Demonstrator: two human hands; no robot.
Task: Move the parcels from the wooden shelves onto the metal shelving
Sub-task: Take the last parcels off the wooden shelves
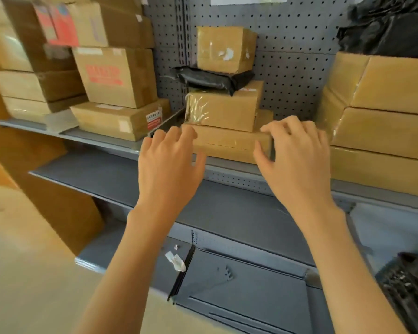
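1. Risk: a stack of four rests on the flat brown taped cardboard parcel (229,145) between the hands; a sideways nudge could topple the small top box (226,48).
2. Left hand (170,162): fingers loosely spread, tips at the parcel's left end, holding nothing.
3. Right hand (293,153): likewise spread, tips at its right corner, on the grey metal shelf (106,141).

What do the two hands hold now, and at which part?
Nothing is gripped. The left hand and right hand are at the ends of the bottom cardboard box, fingers relaxed.
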